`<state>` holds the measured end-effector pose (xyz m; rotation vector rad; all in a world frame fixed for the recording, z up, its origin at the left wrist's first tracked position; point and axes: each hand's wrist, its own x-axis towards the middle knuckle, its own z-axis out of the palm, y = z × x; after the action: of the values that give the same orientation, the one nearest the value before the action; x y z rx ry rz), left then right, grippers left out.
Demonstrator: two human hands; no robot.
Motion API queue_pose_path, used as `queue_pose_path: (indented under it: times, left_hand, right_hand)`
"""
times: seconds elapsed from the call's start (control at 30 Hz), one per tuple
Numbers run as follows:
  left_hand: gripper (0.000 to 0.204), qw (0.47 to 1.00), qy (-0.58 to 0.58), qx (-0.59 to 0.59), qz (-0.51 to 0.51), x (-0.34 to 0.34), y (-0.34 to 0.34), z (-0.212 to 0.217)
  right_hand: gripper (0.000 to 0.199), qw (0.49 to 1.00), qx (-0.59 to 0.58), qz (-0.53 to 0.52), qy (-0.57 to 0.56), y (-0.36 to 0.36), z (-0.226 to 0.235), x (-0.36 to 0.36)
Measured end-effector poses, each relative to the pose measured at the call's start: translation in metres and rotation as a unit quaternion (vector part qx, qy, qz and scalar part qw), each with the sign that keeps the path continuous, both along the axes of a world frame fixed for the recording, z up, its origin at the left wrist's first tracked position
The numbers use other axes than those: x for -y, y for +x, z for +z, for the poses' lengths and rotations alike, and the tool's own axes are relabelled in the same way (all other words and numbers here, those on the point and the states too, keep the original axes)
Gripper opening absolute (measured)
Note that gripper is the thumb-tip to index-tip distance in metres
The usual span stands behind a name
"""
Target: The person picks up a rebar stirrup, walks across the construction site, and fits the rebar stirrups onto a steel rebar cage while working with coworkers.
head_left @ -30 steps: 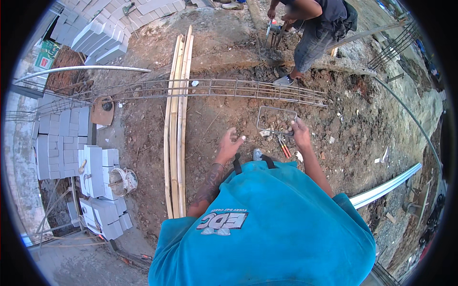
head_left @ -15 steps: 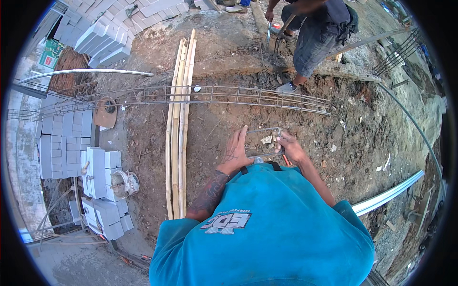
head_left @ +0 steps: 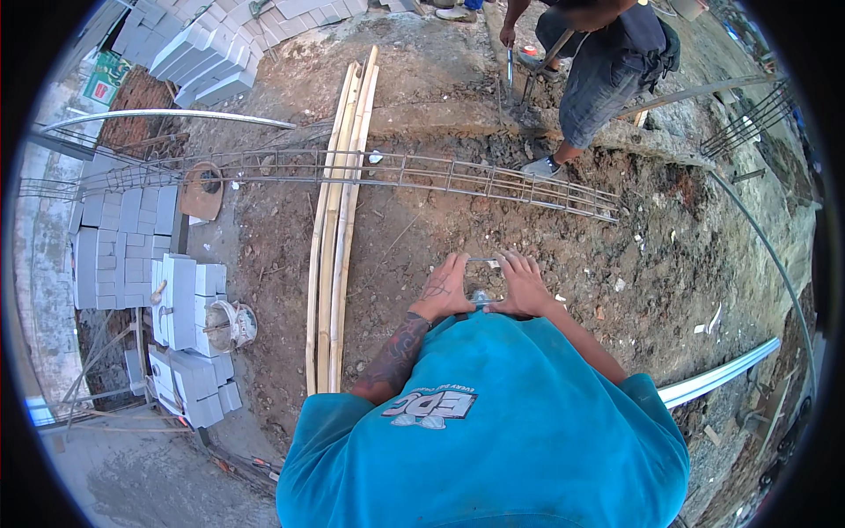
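Note:
A thin bent metal rod, shaped like a rectangular rebar stirrup (head_left: 482,260), is held close in front of my body. My left hand (head_left: 444,289) grips one side of it, thumb pointing inward. On the opposite side my right hand (head_left: 526,285) holds it, fingers over the rod and thumb toward the left one. My palms and fingers cover much of the stirrup, leaving its far bar and part of the near one showing between them. Just ahead on the dirt lies a long rebar cage (head_left: 422,174).
Bamboo or wooden poles (head_left: 331,255) lie under the cage to my left. Farther left are stacked grey blocks (head_left: 180,295) and a dirty bucket (head_left: 231,326). Another person (head_left: 591,97) stands beyond the cage with a tool. White lengths (head_left: 717,374) lie at right.
The stirrup has turned or shifted between my hands, and less of it shows. My right hand has moved from its right corner to a flatter grip beside my left. The view has tilted slightly.

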<state>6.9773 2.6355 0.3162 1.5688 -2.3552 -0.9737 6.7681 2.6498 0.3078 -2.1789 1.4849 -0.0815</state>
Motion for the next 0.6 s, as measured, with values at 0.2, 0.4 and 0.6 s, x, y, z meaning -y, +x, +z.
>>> queue_pose_path:
  times: [0.2,0.4,0.6]
  left_hand:
    - [0.099,0.985,0.065,-0.13,0.089,0.001,0.012,-0.027]
    - [0.061,0.848,0.273,-0.162,0.425,-0.049,0.089,-0.177]
    - [0.05,0.903,0.211,0.169,0.334,-0.248,0.252,-0.312]
  right_hand:
    - [0.096,0.99,0.026,-0.036,0.131,0.002,-0.057,0.01]
    - [0.074,0.872,0.072,-0.363,0.32,-0.102,-0.194,-0.019]
    - [0.074,0.81,0.096,-0.459,0.351,-0.187,-0.241,-0.1]
